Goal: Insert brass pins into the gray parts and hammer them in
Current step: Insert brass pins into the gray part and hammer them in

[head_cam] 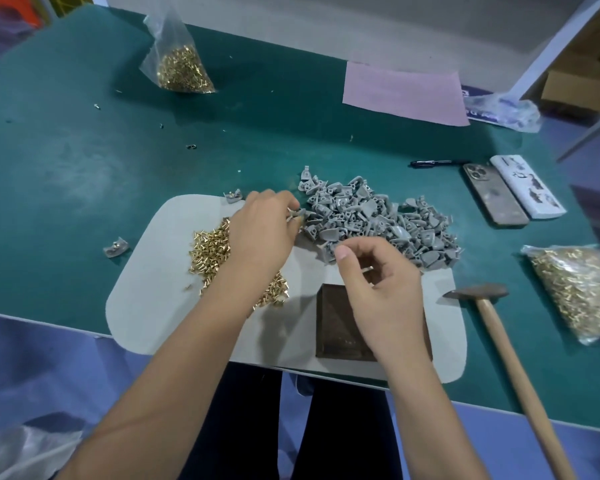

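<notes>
A heap of gray parts (378,223) lies on a pale mat (146,278) on the green table. My left hand (260,233) pinches one gray part (297,214) at the heap's left edge, above a pile of loose brass pins (210,249). My right hand (381,289) hovers over a dark block (336,327), fingers curled, pinching a brass pin (367,270). A wooden-handled hammer (489,306) lies to the right of the block. Two gray parts (115,247) (233,195) lie apart to the left.
Bags of brass pins sit at the back left (181,69) and at the right edge (579,289). A phone (492,195), a white case (527,185), a pen (433,163) and a pink sheet (402,93) lie at the back right.
</notes>
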Tool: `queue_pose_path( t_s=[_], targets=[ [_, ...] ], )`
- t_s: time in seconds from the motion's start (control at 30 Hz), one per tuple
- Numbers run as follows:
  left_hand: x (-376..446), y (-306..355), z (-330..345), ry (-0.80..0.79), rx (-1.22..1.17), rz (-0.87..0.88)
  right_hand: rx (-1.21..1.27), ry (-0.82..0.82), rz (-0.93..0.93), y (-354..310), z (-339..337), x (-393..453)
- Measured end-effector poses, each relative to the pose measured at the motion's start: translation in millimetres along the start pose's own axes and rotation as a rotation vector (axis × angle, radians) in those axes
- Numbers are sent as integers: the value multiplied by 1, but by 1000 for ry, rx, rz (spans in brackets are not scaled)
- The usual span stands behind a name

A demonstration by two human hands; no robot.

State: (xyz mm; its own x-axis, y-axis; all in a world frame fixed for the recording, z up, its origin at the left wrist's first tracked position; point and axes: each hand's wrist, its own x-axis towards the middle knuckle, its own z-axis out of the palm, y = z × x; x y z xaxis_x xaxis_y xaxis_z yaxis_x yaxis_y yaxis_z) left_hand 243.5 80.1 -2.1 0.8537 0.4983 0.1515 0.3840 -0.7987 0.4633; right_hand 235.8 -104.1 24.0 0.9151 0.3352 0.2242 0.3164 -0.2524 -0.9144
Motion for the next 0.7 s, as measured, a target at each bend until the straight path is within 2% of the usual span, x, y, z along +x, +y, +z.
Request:
queue_pose_path(
  t_s=[0.13, 0.2, 0.3, 0.43, 0.5, 0.57, 0.7],
  targets=[
    [-10, 7, -7, 38, 6, 30, 25, 37, 20, 0, 1, 2],
    [-26, 11, -19, 74, -108, 97, 100, 99, 42, 0, -2, 1],
    [-64, 26, -41, 54, -261, 314, 121, 196, 6, 3, -19, -8],
    [-104, 43, -46, -28, -121, 537, 50, 285, 1, 11, -49, -28],
    [-112, 48, -38, -94, -94, 540, -2, 286, 8, 14, -59, -38],
    [-118, 50, -32, -163, -167, 516, -26, 273, 14, 16, -65, -47],
    [-127, 47, -25, -123, -247, 500, -49, 239, 17, 19, -68, -61]
  ],
)
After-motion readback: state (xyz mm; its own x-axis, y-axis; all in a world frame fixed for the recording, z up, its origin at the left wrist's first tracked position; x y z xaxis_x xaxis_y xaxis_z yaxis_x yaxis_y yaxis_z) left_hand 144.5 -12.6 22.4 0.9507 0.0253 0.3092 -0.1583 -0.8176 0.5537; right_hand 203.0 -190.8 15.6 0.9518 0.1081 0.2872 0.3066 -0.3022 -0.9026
